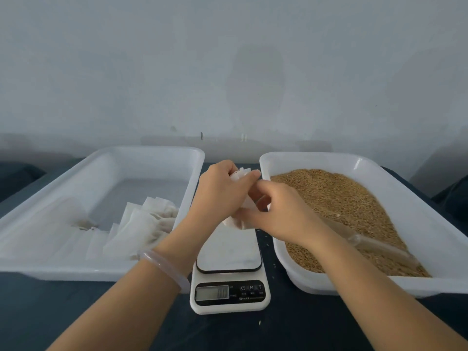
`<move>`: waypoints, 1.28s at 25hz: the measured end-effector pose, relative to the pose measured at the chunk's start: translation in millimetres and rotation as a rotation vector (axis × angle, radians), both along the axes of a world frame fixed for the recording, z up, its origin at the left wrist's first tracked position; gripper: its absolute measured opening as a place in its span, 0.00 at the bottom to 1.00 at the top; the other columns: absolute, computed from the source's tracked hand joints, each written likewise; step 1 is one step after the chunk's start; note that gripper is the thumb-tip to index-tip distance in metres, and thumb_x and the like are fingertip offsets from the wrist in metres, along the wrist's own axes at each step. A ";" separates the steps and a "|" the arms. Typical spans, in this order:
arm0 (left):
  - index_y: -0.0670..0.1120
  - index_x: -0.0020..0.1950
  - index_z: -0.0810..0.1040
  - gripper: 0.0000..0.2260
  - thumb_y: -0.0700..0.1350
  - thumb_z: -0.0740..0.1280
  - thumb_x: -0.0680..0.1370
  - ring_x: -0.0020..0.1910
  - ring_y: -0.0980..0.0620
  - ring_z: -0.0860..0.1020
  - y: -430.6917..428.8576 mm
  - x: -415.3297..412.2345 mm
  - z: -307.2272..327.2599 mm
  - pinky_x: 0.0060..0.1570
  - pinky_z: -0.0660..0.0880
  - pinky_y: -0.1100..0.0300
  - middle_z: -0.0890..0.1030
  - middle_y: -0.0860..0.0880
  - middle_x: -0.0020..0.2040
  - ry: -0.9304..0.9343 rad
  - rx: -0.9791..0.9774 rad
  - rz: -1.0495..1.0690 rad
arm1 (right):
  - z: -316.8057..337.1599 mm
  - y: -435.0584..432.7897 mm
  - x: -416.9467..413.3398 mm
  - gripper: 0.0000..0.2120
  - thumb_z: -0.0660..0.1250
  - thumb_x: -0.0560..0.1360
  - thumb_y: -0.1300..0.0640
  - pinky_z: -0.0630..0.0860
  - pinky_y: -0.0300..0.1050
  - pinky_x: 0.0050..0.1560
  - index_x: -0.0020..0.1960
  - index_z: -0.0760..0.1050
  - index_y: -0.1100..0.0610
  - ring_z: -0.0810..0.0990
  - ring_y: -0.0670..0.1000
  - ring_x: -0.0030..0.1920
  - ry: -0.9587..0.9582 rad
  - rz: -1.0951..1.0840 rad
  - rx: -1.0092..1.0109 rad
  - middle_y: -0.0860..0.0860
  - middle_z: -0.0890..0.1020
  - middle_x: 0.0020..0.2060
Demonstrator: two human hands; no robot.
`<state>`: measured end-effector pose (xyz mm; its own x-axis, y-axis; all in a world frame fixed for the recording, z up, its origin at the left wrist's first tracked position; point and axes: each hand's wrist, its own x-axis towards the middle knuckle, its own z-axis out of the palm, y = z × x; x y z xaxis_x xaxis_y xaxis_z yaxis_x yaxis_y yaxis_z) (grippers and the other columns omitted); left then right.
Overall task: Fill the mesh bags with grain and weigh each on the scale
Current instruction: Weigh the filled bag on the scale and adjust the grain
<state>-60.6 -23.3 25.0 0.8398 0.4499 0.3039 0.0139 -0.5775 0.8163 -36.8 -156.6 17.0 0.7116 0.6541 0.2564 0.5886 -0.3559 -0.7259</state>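
Two white trays on a dark table (76,312), with one scale (229,295) between them.

Left tray (101,158): holds a loose heap of flat white mesh bags (141,224), piled toward its near right corner. They overlap too much for a firm count; perhaps five or more.

Right tray (316,157): holds tan grain (342,198), banked higher toward the right side. One clear scoop (374,243) lies in the grain.

One mesh bag (234,222) is held up over the far end of the scale's platform, between the trays. Left hand (220,191) has its fingers curled round the bag's upper part. Right hand (281,211) pinches the bag's side with curled fingers and thumb. One pale bracelet (164,268) on the left wrist.

Scale platform bare under the hands; display lit, digits too blurred to read. A few stray grains lie on the table beside the scale.
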 end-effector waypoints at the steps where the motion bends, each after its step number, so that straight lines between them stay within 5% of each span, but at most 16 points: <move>1: 0.47 0.31 0.63 0.20 0.57 0.69 0.71 0.26 0.55 0.66 5.9 -1.9 -1.2 0.30 0.64 0.61 0.66 0.55 0.26 -0.005 -0.002 -0.006 | -1.7 7.7 2.3 0.11 0.71 0.69 0.45 0.72 0.36 0.33 0.44 0.78 0.53 0.78 0.42 0.34 0.014 0.019 0.012 0.43 0.81 0.37; 6: 0.48 0.46 0.73 0.26 0.63 0.75 0.60 0.39 0.54 0.79 47.3 -18.9 -4.5 0.43 0.77 0.54 0.79 0.51 0.42 0.118 -0.156 -0.311 | -15.5 18.4 21.4 0.22 0.69 0.74 0.54 0.56 0.37 0.29 0.27 0.62 0.53 0.60 0.43 0.25 0.066 0.042 0.031 0.43 0.62 0.22; 8: 0.50 0.49 0.76 0.21 0.54 0.79 0.61 0.40 0.58 0.80 60.3 -21.5 -13.9 0.43 0.77 0.61 0.81 0.55 0.43 0.259 0.040 -0.359 | -20.4 21.9 27.1 0.24 0.70 0.73 0.54 0.56 0.37 0.29 0.25 0.60 0.52 0.59 0.44 0.26 0.105 0.039 0.035 0.43 0.61 0.23; 11: 0.46 0.36 0.77 0.11 0.50 0.76 0.67 0.32 0.55 0.73 64.8 -15.5 -27.8 0.32 0.68 0.68 0.76 0.53 0.32 0.362 0.370 -0.308 | -28.4 29.5 34.2 0.19 0.72 0.72 0.54 0.59 0.36 0.29 0.27 0.68 0.55 0.62 0.44 0.26 0.083 0.029 -0.101 0.46 0.67 0.27; 14: 0.47 0.27 0.65 0.20 0.49 0.74 0.69 0.27 0.56 0.64 62.6 -7.3 -37.9 0.26 0.58 0.64 0.66 0.53 0.28 0.433 0.582 -0.300 | -34.0 39.7 34.3 0.16 0.71 0.71 0.57 0.59 0.34 0.23 0.29 0.69 0.57 0.65 0.47 0.27 -0.030 0.025 -0.339 0.48 0.70 0.26; 18: 0.46 0.28 0.65 0.17 0.46 0.69 0.73 0.34 0.49 0.70 60.6 0.6 -52.7 0.29 0.61 0.62 0.70 0.50 0.31 0.504 0.817 -0.310 | -41.0 49.1 33.1 0.16 0.66 0.72 0.58 0.57 0.37 0.23 0.28 0.65 0.55 0.63 0.47 0.27 -0.115 0.019 -0.545 0.48 0.68 0.25; 22: 0.48 0.29 0.64 0.17 0.49 0.67 0.74 0.39 0.49 0.74 56.9 1.6 -64.2 0.29 0.62 0.62 0.69 0.51 0.30 0.507 0.931 -0.289 | -47.4 51.7 28.3 0.16 0.67 0.70 0.47 0.58 0.40 0.27 0.30 0.64 0.49 0.66 0.46 0.28 -0.235 0.011 -0.742 0.47 0.69 0.29; 26: 0.50 0.30 0.62 0.17 0.48 0.65 0.76 0.53 0.50 0.71 57.2 0.5 -69.5 0.40 0.62 0.63 0.67 0.52 0.32 0.454 0.968 -0.290 | -49.5 55.3 29.3 0.18 0.67 0.71 0.47 0.58 0.40 0.26 0.30 0.62 0.49 0.69 0.49 0.29 -0.329 0.055 -0.792 0.47 0.68 0.29; 28: 0.49 0.30 0.61 0.18 0.48 0.64 0.76 0.49 0.50 0.72 57.4 -1.8 -68.6 0.45 0.59 0.65 0.64 0.53 0.30 0.419 1.027 -0.301 | -49.5 55.7 30.4 0.19 0.68 0.72 0.50 0.58 0.41 0.26 0.29 0.61 0.49 0.67 0.49 0.28 -0.326 0.102 -0.782 0.49 0.67 0.29; 30: 0.49 0.29 0.60 0.18 0.46 0.62 0.76 0.41 0.50 0.71 57.3 -2.8 -68.8 0.62 0.59 0.63 0.64 0.54 0.28 0.400 1.093 -0.307 | -51.4 55.5 31.5 0.20 0.69 0.72 0.51 0.57 0.40 0.27 0.28 0.60 0.50 0.65 0.47 0.28 -0.312 0.141 -0.751 0.49 0.66 0.29; 32: 0.50 0.28 0.61 0.16 0.45 0.61 0.75 0.39 0.50 0.75 57.6 -3.2 -68.9 0.72 0.41 0.58 0.67 0.55 0.28 0.386 1.139 -0.275 | -55.7 56.0 33.0 0.20 0.68 0.73 0.52 0.58 0.40 0.27 0.29 0.60 0.49 0.68 0.50 0.30 -0.323 0.132 -0.734 0.49 0.66 0.30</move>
